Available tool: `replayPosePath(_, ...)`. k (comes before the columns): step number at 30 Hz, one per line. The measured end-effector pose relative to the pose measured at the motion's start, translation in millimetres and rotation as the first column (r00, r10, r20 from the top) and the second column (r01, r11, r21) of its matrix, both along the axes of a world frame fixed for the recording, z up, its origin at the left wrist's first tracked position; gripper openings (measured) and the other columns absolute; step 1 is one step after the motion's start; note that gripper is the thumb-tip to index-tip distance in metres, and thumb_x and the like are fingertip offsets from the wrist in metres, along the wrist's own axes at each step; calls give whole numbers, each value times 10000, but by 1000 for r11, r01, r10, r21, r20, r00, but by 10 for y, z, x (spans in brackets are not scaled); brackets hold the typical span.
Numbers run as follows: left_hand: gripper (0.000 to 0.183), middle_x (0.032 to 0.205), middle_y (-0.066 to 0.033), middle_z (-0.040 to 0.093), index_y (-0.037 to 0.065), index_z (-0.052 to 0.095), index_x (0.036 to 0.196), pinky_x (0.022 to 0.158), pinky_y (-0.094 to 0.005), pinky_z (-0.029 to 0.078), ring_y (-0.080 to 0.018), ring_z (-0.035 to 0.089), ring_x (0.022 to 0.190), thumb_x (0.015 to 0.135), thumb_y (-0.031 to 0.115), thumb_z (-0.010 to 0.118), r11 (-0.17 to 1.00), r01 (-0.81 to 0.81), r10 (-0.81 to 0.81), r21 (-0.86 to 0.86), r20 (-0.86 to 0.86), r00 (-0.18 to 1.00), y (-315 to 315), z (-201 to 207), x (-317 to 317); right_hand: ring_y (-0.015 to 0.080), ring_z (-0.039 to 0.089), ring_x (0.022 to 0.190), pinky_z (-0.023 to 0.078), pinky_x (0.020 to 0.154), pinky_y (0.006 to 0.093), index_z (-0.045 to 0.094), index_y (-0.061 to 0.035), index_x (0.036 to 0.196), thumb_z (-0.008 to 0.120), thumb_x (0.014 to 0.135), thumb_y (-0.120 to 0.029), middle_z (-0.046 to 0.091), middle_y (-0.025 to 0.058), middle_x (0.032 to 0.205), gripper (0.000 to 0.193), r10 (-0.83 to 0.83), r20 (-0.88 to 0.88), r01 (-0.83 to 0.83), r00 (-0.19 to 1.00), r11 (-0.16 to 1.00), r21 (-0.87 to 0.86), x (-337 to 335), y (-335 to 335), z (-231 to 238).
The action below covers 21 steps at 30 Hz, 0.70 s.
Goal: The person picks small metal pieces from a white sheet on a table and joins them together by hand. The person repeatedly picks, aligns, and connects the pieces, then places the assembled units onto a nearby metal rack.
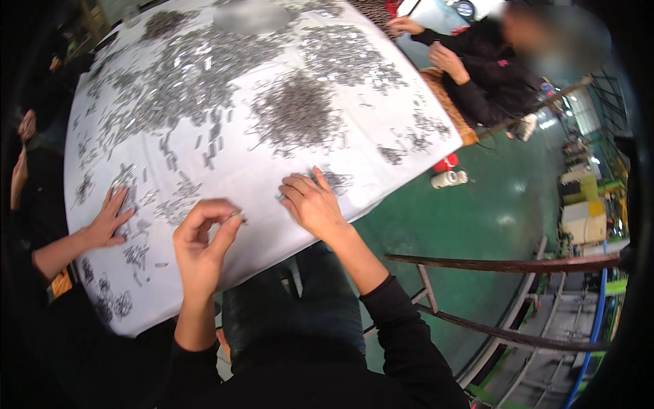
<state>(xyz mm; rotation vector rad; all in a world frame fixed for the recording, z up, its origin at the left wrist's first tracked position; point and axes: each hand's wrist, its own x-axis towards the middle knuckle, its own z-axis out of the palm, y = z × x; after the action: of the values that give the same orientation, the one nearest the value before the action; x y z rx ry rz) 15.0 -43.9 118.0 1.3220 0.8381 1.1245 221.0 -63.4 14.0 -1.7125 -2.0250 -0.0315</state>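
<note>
My left hand [202, 245] is raised above the near part of the white-covered table [255, 253]. Its thumb and forefinger pinch a small metal piece [238, 216], too blurred to tell its exact shape. Palm down, my right hand [313, 208] rests at the table, its fingers bent to the left and the little finger held apart. A dark bit shows at its fingertips, too small to name. Beside that hand lies a small heap of bent wire pieces [337, 181]. Loose flat metal clips [178, 201] are scattered beyond my left hand.
A large pile of wire pieces [298, 112] lies mid-table, with many shiny metal clips [197, 68] behind. A co-worker's hand [105, 221] lies spread at the left. Another person [487, 75] works at the far right. White rolls [449, 178] and a brown metal rail [504, 263] are at the right.
</note>
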Motion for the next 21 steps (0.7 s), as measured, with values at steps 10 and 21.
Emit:
replayPosePath(10, 82, 879, -62, 572, -18, 568, 866, 749, -230, 412, -114, 521, 805, 796, -53, 594, 999, 40, -36, 22, -154, 987, -134, -117, 75, 323, 654, 795, 508, 695, 435, 674, -22, 851, 562, 778, -202, 672, 163, 845, 224, -805, -55, 719, 591, 557, -416, 1154, 802, -211)
replayPosePath(21, 43, 852, -28, 570, 13, 574, 875, 772, -228, 389, -98, 507, 810, 848, 38, 598, 984, 170, -159, 49, -169, 973, -98, -220, 245, 235, 649, 943, 523, 708, 360, 701, -122, 942, 542, 828, -116, 676, 74, 1002, 196, -819, -53, 670, 571, 503, -546, 1085, 1027, -55)
